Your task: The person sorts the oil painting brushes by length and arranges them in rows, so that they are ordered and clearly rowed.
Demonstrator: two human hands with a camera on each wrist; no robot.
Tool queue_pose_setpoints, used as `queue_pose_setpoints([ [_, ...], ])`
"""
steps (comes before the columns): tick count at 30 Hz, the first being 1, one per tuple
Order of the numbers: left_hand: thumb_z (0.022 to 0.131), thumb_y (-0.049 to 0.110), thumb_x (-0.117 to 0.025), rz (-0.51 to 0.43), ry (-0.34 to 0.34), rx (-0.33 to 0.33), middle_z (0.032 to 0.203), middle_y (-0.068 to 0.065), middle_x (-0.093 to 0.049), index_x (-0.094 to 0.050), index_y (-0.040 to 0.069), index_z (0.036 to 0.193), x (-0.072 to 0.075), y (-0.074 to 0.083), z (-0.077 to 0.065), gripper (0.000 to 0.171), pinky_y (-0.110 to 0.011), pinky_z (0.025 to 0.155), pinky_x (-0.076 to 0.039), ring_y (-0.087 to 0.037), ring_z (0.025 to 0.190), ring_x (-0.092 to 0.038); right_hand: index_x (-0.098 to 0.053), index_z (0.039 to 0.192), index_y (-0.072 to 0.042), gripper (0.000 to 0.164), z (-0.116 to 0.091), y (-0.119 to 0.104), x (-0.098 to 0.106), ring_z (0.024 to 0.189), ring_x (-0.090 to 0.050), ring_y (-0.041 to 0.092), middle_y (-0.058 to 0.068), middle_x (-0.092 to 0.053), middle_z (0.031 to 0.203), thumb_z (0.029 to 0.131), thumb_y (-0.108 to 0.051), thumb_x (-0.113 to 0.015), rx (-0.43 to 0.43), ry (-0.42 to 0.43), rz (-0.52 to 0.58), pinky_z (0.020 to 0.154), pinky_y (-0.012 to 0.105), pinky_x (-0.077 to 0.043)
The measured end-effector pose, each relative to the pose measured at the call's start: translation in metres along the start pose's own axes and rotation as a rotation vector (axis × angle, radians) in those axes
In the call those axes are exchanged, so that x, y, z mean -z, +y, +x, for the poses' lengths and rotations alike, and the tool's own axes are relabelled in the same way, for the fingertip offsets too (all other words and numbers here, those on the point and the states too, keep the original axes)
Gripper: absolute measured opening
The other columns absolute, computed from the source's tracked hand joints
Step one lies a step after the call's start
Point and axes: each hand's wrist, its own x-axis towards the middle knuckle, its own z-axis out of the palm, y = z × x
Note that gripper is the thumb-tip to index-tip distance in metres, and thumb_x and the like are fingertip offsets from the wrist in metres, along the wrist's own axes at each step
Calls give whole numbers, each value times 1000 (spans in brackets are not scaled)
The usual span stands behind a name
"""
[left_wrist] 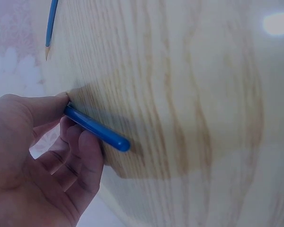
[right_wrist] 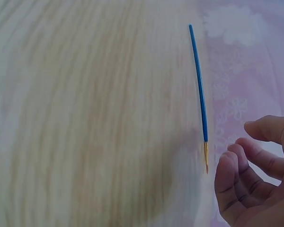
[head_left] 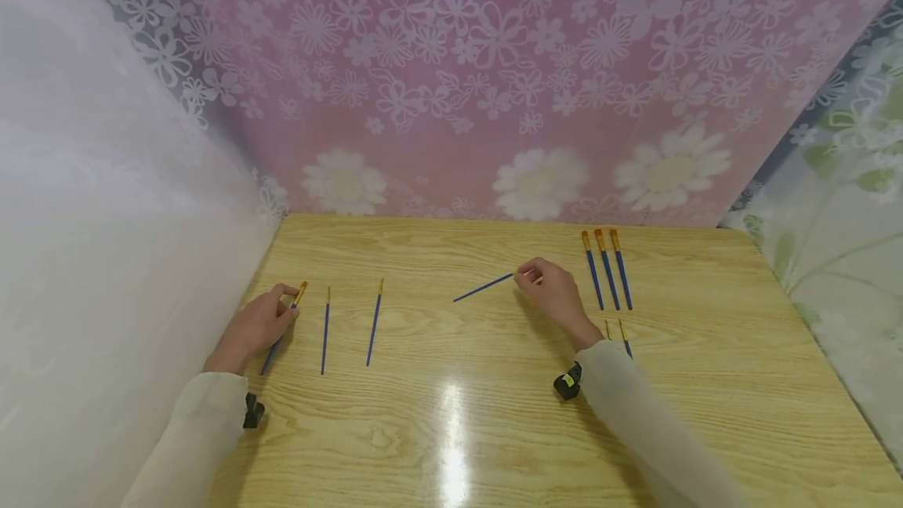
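Observation:
At the table's left side my left hand (head_left: 261,324) pinches a blue-handled paintbrush (head_left: 271,357) between thumb and fingers. Its gold ferrule and brown bristles point away from me; in the left wrist view the rounded handle end (left_wrist: 116,139) sticks out past the fingers. Right of the middle, my right hand (head_left: 557,296) is beside the bristle end of a thin blue paintbrush (head_left: 483,288), which lies slanted. The right wrist view shows thumb and fingers loosely bent, apart from each other, with this thin paintbrush (right_wrist: 201,94) outside them on the wood.
Two thin paintbrushes, one (head_left: 325,339) and another (head_left: 374,328), lie right of my left hand. Three wider paintbrushes (head_left: 606,273) lie side by side at the back right. Two small paintbrushes (head_left: 626,339) are partly covered by my right sleeve. A floral curtain (head_left: 451,139) hangs behind the wooden table (head_left: 437,422).

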Motion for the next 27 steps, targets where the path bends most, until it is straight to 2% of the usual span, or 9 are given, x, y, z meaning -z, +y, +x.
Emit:
queue_pose_setpoints([
  [10, 114, 22, -56, 1, 1, 17, 124, -26, -73, -47, -1, 156, -3, -2, 1, 49, -49, 78, -58, -29, 93, -71, -73, 135, -4, 33, 4, -11, -23, 99, -71, 30, 13, -75, 111, 109, -24, -67, 48, -95, -18, 87, 49, -58],
  [17, 114, 22, -57, -3, 2, 18, 122, -25, -73, -47, -2, 156, -2, -1, 1, 49, -46, 75, -57, -28, 90, -70, -69, 143, -2, 40, 8, -14, -30, 96, -64, 24, 9, -73, 110, 109, -21, -66, 115, -196, -92, 89, 45, -53],
  [23, 114, 21, -58, 3, 7, 13, 120, -25, -73, -48, -2, 155, -1, 1, -1, 48, -48, 76, -57, -28, 90, -71, -66, 147, -1, 44, 9, -18, -33, 92, -59, 21, 11, -70, 110, 108, -22, -66, 135, -229, -139, 85, 42, -51],
  [27, 114, 21, -58, 5, 13, 5, 119, -25, -74, -48, -3, 154, -1, 1, -1, 48, -51, 77, -58, -29, 91, -71, -67, 146, 0, 44, 10, -20, -33, 94, -60, 23, 13, -68, 112, 109, -23, -64, 133, -244, -146, 86, 44, -52],
])
